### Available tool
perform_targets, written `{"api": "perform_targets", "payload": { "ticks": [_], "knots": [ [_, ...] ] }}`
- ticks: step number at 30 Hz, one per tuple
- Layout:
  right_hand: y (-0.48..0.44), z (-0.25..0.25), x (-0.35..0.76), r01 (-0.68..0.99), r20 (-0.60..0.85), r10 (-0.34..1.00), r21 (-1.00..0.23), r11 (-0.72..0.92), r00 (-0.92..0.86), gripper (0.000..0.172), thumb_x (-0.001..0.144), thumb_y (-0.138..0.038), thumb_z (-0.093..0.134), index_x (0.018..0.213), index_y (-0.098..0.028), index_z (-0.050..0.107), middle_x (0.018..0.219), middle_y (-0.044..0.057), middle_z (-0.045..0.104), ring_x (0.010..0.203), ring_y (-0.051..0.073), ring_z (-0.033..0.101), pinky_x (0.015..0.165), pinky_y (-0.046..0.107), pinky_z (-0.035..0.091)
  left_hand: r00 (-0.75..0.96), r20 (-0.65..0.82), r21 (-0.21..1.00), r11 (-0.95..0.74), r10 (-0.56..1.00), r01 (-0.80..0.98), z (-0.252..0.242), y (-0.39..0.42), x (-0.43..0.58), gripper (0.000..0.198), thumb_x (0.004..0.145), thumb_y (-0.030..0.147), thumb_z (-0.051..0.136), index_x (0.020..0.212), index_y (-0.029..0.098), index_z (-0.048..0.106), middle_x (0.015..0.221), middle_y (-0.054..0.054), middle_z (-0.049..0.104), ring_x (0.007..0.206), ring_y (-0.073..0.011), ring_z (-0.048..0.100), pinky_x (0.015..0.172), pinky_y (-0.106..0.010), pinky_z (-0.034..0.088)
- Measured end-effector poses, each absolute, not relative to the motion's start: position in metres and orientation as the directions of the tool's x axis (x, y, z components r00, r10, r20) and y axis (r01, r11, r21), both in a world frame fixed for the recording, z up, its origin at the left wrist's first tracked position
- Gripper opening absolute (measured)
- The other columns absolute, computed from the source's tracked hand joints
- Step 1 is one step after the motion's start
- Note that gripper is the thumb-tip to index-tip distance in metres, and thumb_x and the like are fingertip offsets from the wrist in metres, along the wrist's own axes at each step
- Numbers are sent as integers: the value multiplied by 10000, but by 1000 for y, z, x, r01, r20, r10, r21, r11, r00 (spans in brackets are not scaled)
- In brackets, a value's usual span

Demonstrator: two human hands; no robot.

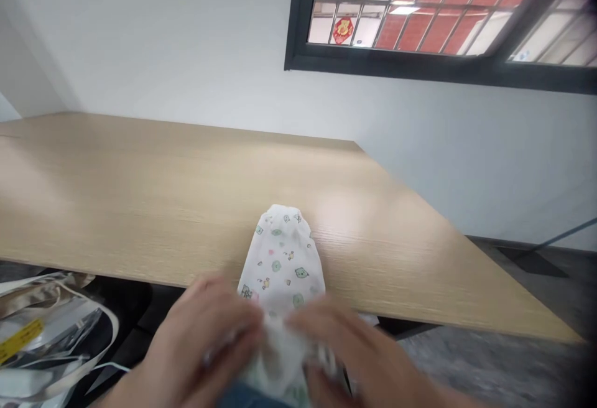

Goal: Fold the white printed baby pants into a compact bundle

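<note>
Silver plastic bag (pixel 44 333) with a yellow label (pixel 21 339) and a white cord (pixel 96 339) lies at the far left, lower than the tabletop (pixel 140 196) and just beside its near edge. Next to it is the left hand (pixel 209 327), blurred, with the fingers a little spread and curved down on the gathered near part of a white cloth (pixel 282 265) printed with small green animal figures. This cloth lies flat on the tabletop with its rounded end pointing away, and its near part passes over the edge, between the 2 hands. The right hand (pixel 359 349), also blurred, bends over the same cloth from the other side and touches it. Because of the blur, I cannot tell if either hand grips firmly. Further right is grey floor (pixel 489 364). Above, on the white wall (pixel 466 147), is a dark-framed window (pixel 420 63), and a red ornament (pixel 342 30) shows through it.
</note>
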State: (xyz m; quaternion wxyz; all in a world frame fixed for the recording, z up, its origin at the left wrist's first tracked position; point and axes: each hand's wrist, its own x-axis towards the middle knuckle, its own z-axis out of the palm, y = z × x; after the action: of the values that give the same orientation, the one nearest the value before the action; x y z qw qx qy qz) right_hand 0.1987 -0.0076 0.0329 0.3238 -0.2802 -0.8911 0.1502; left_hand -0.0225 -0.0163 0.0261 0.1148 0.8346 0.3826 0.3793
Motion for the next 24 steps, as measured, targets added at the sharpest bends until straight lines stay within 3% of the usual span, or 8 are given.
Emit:
{"api": "perform_targets", "payload": {
  "ticks": [2, 4, 7, 11, 14, 18, 21, 24],
  "knots": [
    [31, 39, 199, 472, 517, 647, -443, 762, -560, 249, 868, -157, 430, 1092, -227, 515, 975, 35, 618, 871, 160, 592, 746, 245, 502, 298, 505, 577, -574, 810, 581, 37, 24, -8, 121, 877, 286, 450, 854, 234, 557, 687, 21, 580, 609, -125, 534, 551, -231, 437],
    [81, 42, 199, 518, 501, 705, -478, 709, -503, 229, 847, -179, 446, 1050, -193, 552, 959, 49, 614, 876, 182, 578, 755, 286, 482, 251, 359, 634, -433, 899, 641, 42, 73, 4, 186, 880, 343, 426, 888, 220, 566, 678, 26, 564, 588, -122, 511, 501, -212, 379],
    [144, 35, 199, 591, 318, 825, -582, 559, -468, 236, 809, -148, 447, 993, -170, 593, 1005, 53, 616, 881, 191, 570, 745, 290, 458, 192, 231, 621, -296, 954, 726, 33, 139, 14, 198, 848, 290, 425, 895, 183, 585, 731, 0, 599, 635, -136, 535, 530, -218, 365],
    [176, 17, 203, 652, 133, 853, -589, 477, -504, 258, 863, -197, 402, 997, -141, 615, 1008, 78, 619, 891, 202, 565, 774, 312, 444, 200, 154, 600, -252, 968, 759, 8, 166, 11, 254, 847, 245, 388, 934, 156, 609, 795, -47, 640, 710, -173, 576, 598, -254, 411],
    [170, 14, 208, 677, 221, 842, -511, 530, -492, 316, 884, -242, 399, 1128, -126, 562, 1112, 112, 573, 970, 220, 542, 830, 348, 440, 204, 172, 583, -267, 964, 767, -1, 146, 2, 326, 886, 281, 353, 1112, 152, 550, 964, -80, 638, 874, -206, 582, 747, -317, 443],
    [136, 22, 210, 633, 479, 680, -287, 719, -556, 320, 898, -222, 366, 1139, -121, 550, 1160, 128, 549, 1085, 232, 490, 923, 394, 400, 199, 354, 590, -383, 914, 710, 3, 99, -5, 419, 943, 338, 261, 1281, 147, 418, 1300, -108, 471, 1205, -205, 418, 1003, -360, 336],
    [92, 17, 200, 500, 386, 535, -196, 843, -751, 292, 924, -223, 351, 1027, -142, 612, 984, 89, 641, 906, 201, 587, 827, 348, 472, 423, 384, 619, -569, 821, 541, 5, 71, -1, 419, 969, 332, 207, 1336, 222, 376, 1359, -41, 436, 1240, -147, 406, 1027, -294, 339],
    [47, -4, 182, 496, 233, 496, -61, 866, -837, 285, 892, -280, 456, 1033, -105, 630, 985, 128, 650, 970, 271, 575, 888, 420, 452, 752, 221, 533, -723, 621, 440, -1, 73, 12, 415, 980, 295, 168, 1339, 326, 374, 1359, 31, 439, 1264, -129, 380, 1068, -327, 284]
  ]
}}
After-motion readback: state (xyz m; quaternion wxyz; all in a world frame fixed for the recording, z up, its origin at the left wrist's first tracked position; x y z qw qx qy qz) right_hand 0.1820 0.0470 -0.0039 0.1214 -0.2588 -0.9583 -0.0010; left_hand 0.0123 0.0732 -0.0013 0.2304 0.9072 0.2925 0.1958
